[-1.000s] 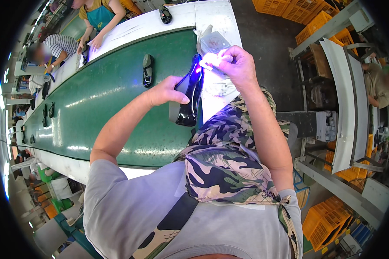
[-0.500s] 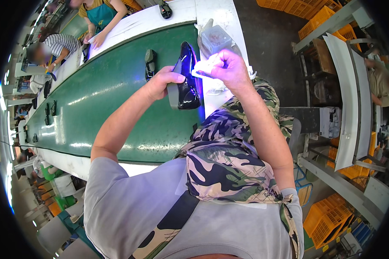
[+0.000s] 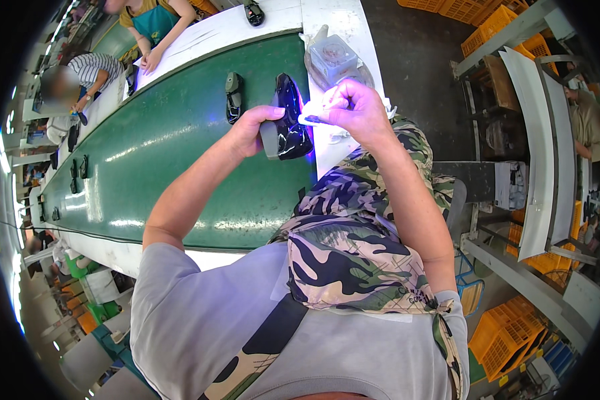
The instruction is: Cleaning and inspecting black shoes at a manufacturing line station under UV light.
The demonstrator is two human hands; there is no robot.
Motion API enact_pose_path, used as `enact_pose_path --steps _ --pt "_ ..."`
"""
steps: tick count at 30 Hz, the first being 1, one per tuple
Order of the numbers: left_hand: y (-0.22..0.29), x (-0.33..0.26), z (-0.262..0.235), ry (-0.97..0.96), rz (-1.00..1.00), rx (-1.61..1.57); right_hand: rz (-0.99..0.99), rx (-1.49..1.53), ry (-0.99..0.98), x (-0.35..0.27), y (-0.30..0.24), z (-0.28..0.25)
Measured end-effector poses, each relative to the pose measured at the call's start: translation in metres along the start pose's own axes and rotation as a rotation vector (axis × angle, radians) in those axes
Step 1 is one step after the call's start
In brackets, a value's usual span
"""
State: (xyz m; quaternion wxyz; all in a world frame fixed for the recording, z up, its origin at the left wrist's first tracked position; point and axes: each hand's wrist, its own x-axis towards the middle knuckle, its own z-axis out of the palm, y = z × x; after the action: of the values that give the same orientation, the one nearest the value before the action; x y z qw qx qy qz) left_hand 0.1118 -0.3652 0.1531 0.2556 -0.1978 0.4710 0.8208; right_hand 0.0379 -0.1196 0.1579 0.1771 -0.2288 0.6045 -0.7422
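My left hand (image 3: 255, 128) grips a glossy black shoe (image 3: 291, 120) by its grey sole side, thumb pressed on the near edge. The shoe is held tilted above the green belt's right border. In my right hand (image 3: 359, 113) a crumpled white cloth (image 3: 315, 111) is pinched between thumb and fingers, close to the shoe's right side. Bright bluish light falls on the cloth and shoe; whether they touch cannot be made out. Just beyond my right hand stands a clear plastic tub (image 3: 334, 59) on the white ledge.
Another black shoe (image 3: 234, 97) lies on the green belt (image 3: 160, 167) left of my hands; several more sit farther along. A black shoe (image 3: 253, 13) rests on the white far ledge. Two people work across the belt. Orange crates (image 3: 507, 337) stand at the right.
The shoe's upper end has dropped slightly and the shoe has turned a little in my left hand. My right hand has shifted slightly, still pinching the cloth. The shoe on the belt has moved slightly.
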Motion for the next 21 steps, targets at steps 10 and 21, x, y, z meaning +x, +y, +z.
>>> enact_pose_path --steps 10,21 --pt "-0.012 -0.002 0.002 0.014 -0.057 -0.145 -0.036 -0.077 -0.032 -0.009 0.002 -0.008" --pt "-0.041 0.002 0.0 0.074 -0.067 -0.393 -0.163 -0.148 0.0 -0.014 0.001 -0.008"
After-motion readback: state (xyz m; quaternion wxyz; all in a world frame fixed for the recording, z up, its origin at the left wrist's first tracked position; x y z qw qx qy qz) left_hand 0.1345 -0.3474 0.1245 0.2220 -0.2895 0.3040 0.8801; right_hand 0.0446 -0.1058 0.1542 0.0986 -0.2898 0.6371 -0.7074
